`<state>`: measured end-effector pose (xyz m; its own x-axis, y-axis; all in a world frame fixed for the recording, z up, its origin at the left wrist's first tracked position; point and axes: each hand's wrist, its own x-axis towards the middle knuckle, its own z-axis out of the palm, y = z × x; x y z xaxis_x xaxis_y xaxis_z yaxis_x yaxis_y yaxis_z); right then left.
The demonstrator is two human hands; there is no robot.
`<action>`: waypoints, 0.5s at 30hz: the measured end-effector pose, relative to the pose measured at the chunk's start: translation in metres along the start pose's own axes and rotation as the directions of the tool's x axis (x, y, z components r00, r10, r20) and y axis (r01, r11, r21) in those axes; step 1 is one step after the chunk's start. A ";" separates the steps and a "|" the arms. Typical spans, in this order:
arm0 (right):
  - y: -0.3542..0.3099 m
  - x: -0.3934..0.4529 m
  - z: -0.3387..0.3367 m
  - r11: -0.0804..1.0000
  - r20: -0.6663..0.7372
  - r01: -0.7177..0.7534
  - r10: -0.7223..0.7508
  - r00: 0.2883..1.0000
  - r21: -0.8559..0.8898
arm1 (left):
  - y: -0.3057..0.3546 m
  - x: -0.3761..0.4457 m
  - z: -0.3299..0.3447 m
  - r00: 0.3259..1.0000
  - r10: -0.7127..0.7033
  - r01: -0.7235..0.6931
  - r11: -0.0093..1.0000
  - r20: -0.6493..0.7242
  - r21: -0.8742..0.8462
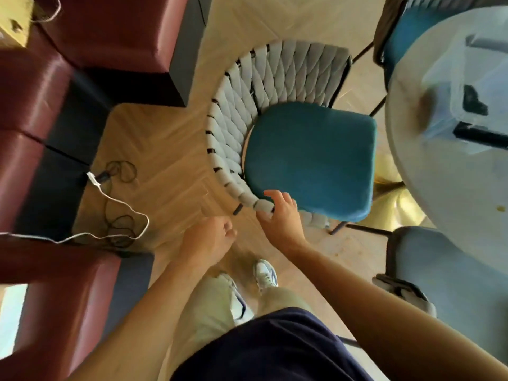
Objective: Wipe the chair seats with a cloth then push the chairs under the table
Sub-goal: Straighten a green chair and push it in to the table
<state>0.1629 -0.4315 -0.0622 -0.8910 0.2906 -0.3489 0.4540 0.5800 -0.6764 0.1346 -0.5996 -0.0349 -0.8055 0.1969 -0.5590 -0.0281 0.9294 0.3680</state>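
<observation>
Beside the round surface (428, 171) at the right of the view, a chair (288, 149) is seen from above, standing on the wooden floor (170, 149). Its teal seat (310, 160) is turned toward the surface, with the front edge close to the rim, while its curved woven backrest (247, 105) wraps around the far and left sides, facing away toward the red sofas (90, 37). The seat is not under the surface; only its front corner lies near the rim.

The right hand (280, 215) is placed on the near end of the woven backrest, with fingers curled over the padded rim and the thumb spread toward the seat. The left hand (211, 237) is held in the air above the floor, just left of the chair, with fingers loosely curled and nothing gripped.

A second teal chair (395, 42) is partly tucked in at the top right, and a grey chair (450, 284) stands at the lower right. Clear plastic (467, 86) and a dark object lie on the surface. Cables (118, 210) are strewn on the floor near the sofas. White shoes (265, 273) are visible below.
</observation>
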 end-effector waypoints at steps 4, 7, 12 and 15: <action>-0.038 0.060 0.019 0.997 -0.022 -0.066 0.066 0.998 0.034 | -0.021 0.067 -0.051 0.998 0.065 -0.065 0.997 0.007 0.044; -0.060 0.102 0.040 0.987 -0.034 -0.147 0.149 0.988 0.058 | -0.035 0.124 -0.087 0.988 0.153 -0.156 0.980 0.032 0.125; -0.100 0.157 0.076 0.933 -0.094 -0.328 0.343 0.935 0.147 | -0.047 0.204 -0.150 0.868 0.467 -0.484 0.713 0.172 0.507; -0.120 0.184 0.095 0.889 -0.094 -0.416 0.438 0.894 0.190 | -0.045 0.249 -0.181 0.801 0.524 -0.571 0.527 0.288 0.629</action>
<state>-0.0551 -0.5200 -0.1072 -0.5982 0.5852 -0.5474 0.7755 0.2507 -0.5795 -0.1720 -0.6488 -0.0562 -0.4898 0.7351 -0.4688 0.8176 0.5740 0.0459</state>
